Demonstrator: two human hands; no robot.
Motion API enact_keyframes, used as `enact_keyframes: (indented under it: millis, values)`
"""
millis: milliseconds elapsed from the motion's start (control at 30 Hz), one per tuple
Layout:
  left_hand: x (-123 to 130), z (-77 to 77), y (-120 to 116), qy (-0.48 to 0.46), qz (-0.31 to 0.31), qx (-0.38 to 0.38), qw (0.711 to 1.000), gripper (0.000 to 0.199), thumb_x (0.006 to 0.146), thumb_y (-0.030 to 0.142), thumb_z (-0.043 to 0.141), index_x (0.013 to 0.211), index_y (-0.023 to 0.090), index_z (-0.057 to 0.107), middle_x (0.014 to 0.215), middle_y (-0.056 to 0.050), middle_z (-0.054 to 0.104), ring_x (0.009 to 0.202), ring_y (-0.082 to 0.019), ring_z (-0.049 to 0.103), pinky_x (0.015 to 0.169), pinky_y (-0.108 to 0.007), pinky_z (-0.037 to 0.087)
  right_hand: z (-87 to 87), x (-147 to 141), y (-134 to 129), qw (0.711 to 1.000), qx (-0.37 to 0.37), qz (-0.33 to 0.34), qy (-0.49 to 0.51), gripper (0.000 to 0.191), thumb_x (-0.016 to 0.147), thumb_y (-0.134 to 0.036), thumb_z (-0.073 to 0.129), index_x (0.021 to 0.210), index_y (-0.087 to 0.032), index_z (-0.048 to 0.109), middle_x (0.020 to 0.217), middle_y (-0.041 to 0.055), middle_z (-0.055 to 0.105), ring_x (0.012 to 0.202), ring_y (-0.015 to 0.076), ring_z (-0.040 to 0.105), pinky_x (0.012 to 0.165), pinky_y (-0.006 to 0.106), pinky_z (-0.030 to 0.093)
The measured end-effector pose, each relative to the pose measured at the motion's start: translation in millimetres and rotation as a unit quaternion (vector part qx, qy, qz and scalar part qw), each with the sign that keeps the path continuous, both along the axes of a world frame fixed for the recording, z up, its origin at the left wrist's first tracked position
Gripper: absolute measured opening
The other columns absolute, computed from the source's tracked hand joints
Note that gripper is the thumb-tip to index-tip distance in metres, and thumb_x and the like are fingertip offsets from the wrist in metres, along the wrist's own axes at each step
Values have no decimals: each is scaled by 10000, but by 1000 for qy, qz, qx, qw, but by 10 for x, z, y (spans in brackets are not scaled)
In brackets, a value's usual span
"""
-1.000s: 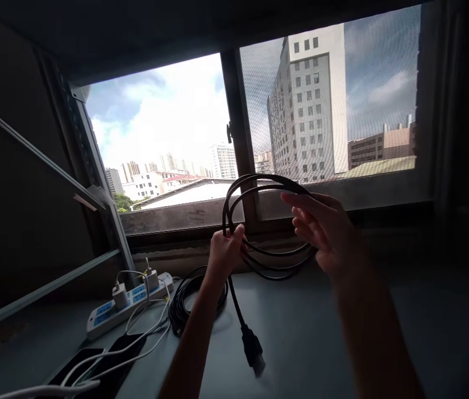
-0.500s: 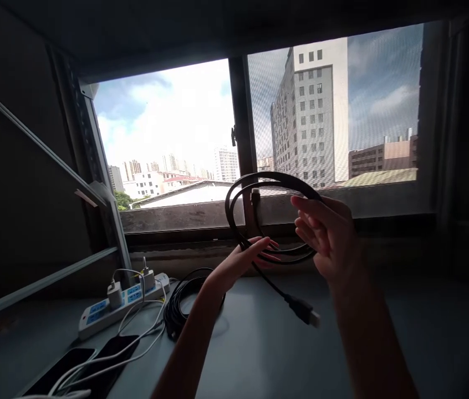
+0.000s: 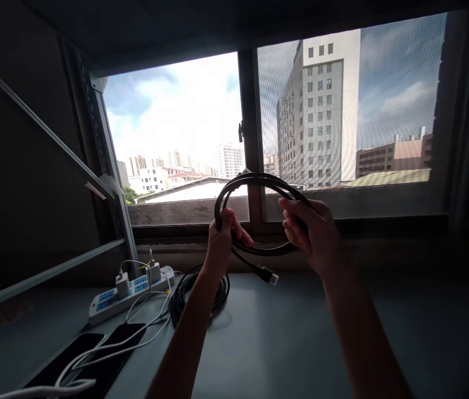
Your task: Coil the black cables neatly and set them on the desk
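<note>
We hold a coiled black cable [image 3: 271,180] up in front of us, between our left hand [image 3: 220,241] and our right hand [image 3: 311,230], clear of the counter [image 3: 268,338]. Our left hand is curled on the near-round coil's left side, its thumb up and its fingers reaching loosely inward; our right hand pinches the right side, thumb above and fingers folded beneath. The strands lie close together at the top, arching above both hands. A loose end hangs just below and to the right of our left hand, tipped with a metal-ended plug [image 3: 266,274]. Below our left hand, partly behind that forearm, another black cable coil [image 3: 177,299] lies on the counter. Farther left of that hand sits a white power strip [image 3: 134,295] with 2 white adapters [image 3: 122,284] plugged in. White cords [image 3: 105,350] run over 2 dark phones [image 3: 112,354], down and to the left of our left hand. Beyond our hands stands a sliding window [image 3: 168,127], with a tall building [image 3: 326,116] visible above our right hand.
</note>
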State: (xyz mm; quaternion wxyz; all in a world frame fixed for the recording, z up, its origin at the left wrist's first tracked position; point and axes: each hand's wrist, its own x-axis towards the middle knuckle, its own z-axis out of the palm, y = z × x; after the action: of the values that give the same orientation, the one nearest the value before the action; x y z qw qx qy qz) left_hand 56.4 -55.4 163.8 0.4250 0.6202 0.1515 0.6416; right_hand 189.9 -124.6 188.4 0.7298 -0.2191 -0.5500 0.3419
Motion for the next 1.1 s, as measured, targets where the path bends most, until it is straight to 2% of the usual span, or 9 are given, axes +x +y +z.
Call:
enact_keyframes:
  millis: [133, 233, 267, 333, 400, 567, 733, 933, 1100]
  values:
    - [-88, 73, -55, 39, 40, 7, 998, 269, 835, 425, 498, 734, 182, 443, 433, 96, 356, 339, -101, 490, 395, -216, 408, 5, -81, -79, 990, 76, -102, -66, 316, 777, -305, 586, 500, -162, 536, 331, -79, 350, 248, 26, 275, 278, 173, 208]
    - [-148, 114, -82, 57, 77, 5, 995, 231, 856, 383, 467, 745, 181, 446, 418, 101, 353, 324, -98, 490, 376, -204, 403, 10, -127, -115, 976, 112, -154, -104, 152, 790, -317, 597, 759, -176, 644, 394, -82, 406, 274, 40, 332, 275, 170, 238]
    - [-165, 125, -88, 61, 95, 4, 994, 222, 863, 369, 454, 745, 180, 445, 410, 102, 353, 312, -98, 485, 358, -199, 392, 8, -135, -119, 972, 122, -170, -108, 177, 784, -313, 614, 906, -189, 650, 433, -79, 446, 294, 48, 362, 283, 172, 262]
    - [-195, 143, -95, 71, 133, 5, 989, 214, 875, 343, 430, 735, 181, 439, 393, 103, 354, 286, -100, 474, 318, -190, 362, -2, -145, -115, 964, 141, -200, -109, 403, 769, -307, 647, 1156, -223, 571, 535, -62, 529, 346, 61, 417, 314, 181, 314]
    - [-215, 156, -100, 81, 156, 6, 984, 211, 882, 327, 412, 732, 182, 439, 381, 103, 355, 268, -103, 468, 289, -186, 340, -14, -144, -96, 958, 161, -205, -119, 476, 795, -323, 628, 1250, -250, 507, 637, -35, 583, 386, 65, 437, 342, 193, 338]
    - [-205, 156, -107, 97, 148, 8, 984, 247, 874, 377, 428, 724, 182, 437, 362, 109, 343, 266, -109, 479, 279, -179, 346, -25, -95, -20, 951, 195, -195, -140, 325, 921, -334, 436, 1213, -259, 558, 695, -14, 588, 422, 61, 419, 374, 200, 337]
    - [-139, 117, -112, 125, 110, 16, 986, 356, 832, 495, 470, 679, 176, 435, 353, 105, 343, 279, -114, 498, 288, -174, 360, -18, 16, 32, 945, 181, -218, -162, 264, 921, -301, 453, 1087, -235, 647, 689, -16, 564, 446, 50, 403, 387, 183, 327]
    - [-84, 98, -135, 144, 61, 7, 988, 411, 759, 560, 549, 667, 181, 419, 360, 107, 341, 303, -120, 513, 313, -186, 379, -43, 151, 134, 944, 162, -240, -159, 278, 920, -288, 456, 1126, -220, 629, 688, -17, 570, 439, 45, 396, 382, 174, 317]
    - [-37, 111, -199, 118, 52, -31, 991, 544, 765, 701, 373, 630, 177, 431, 347, 92, 308, 261, -66, 398, 307, -173, 305, -53, 204, 199, 940, 155, -246, -179, 283, 919, -303, 457, 1120, -211, 633, 707, -7, 599, 457, 53, 415, 400, 179, 331]
